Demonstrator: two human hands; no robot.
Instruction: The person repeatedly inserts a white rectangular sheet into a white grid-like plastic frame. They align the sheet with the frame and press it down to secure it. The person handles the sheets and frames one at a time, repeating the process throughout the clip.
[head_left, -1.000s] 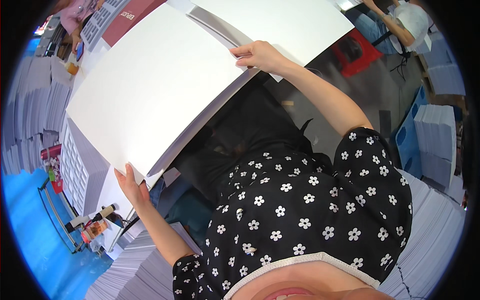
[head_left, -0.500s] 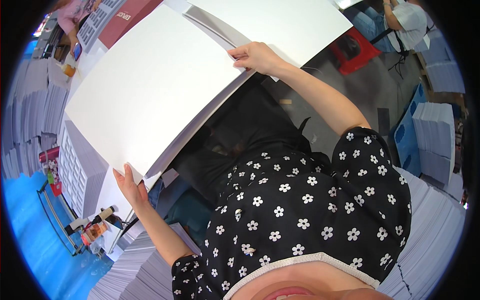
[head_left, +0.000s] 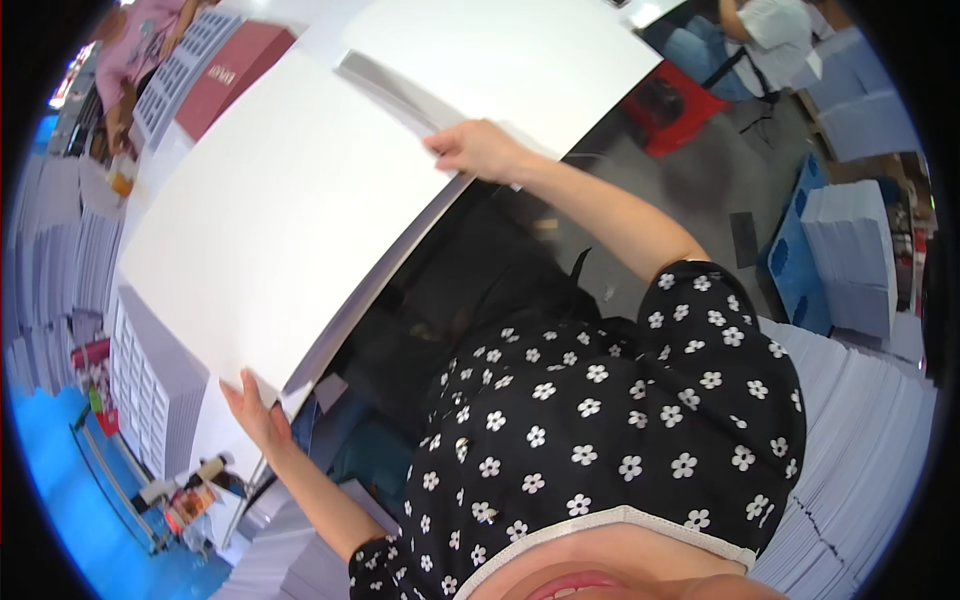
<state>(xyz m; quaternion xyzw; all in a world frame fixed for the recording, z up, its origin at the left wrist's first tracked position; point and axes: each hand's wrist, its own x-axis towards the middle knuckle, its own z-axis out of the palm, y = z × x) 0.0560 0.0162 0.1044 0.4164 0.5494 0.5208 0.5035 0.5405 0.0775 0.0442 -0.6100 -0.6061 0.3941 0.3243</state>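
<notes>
Large white sheets [head_left: 270, 210] lie in a stack on the table in front of me, their near edges curving up slightly. My right hand [head_left: 480, 150] is closed on the right edge of this stack, fingers curled over the top. At the near left corner, my left hand [head_left: 260, 415] rests against the sheets with its fingers stretched out and apart. Some of its fingertips merge with the white of the paper. Beyond my right hand, a second spread of white sheets [head_left: 520, 70] has a lifted, bent edge beside the first stack.
A dark red box [head_left: 235, 80] and a grey-white stack with a grid pattern [head_left: 185, 75] stand at the far left. Another gridded stack [head_left: 145, 385] sits left of my left hand. A red stool [head_left: 670, 110] and paper piles [head_left: 850, 250] are to the right. Two co-workers are at the far side.
The whole view has shifted, so the sheets and right hand appear farther left and lower. Both hands keep their places on the stack. The far-left co-worker in pink has moved.
</notes>
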